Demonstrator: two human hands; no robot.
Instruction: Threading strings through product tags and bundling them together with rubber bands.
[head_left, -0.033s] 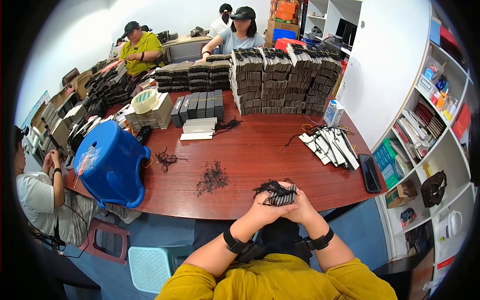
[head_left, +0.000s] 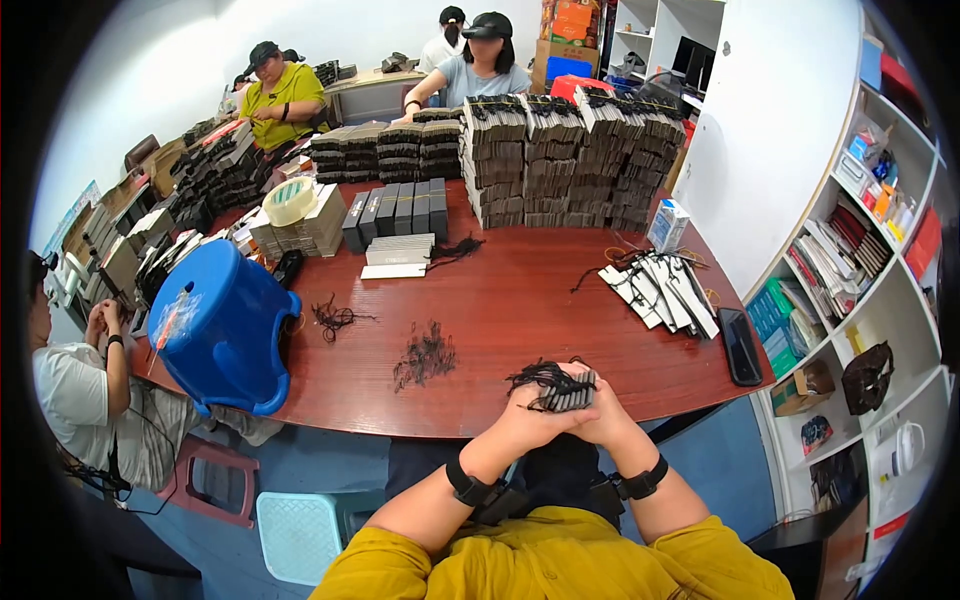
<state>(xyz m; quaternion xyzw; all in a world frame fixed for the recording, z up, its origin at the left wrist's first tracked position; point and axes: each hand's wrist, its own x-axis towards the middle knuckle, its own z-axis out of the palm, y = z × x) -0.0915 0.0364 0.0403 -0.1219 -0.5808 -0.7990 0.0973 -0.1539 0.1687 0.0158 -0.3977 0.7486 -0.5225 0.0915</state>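
Observation:
Close to the table's near edge, my left hand [head_left: 532, 421] and my right hand [head_left: 606, 414] are closed together round a small bundle of corded card tags [head_left: 574, 396]. Grey tag ends face up between the hands, and black cords hang over the left side of the bundle. Most of the fingers are hidden beneath it. To the left on the tabletop lies a loose scatter of thin black cords [head_left: 425, 358]. Right of the hands, white tags with black cords [head_left: 660, 290] are spread in an overlapping pile.
A blue plastic stool [head_left: 215, 330] stands on the red-brown table [head_left: 500, 310] at left. Tall tag stacks [head_left: 575, 165] rise at the back, beside grey boxes [head_left: 400, 212] and a tape roll [head_left: 289, 202]. A phone [head_left: 739, 346] lies near the right edge. Several people sit around.

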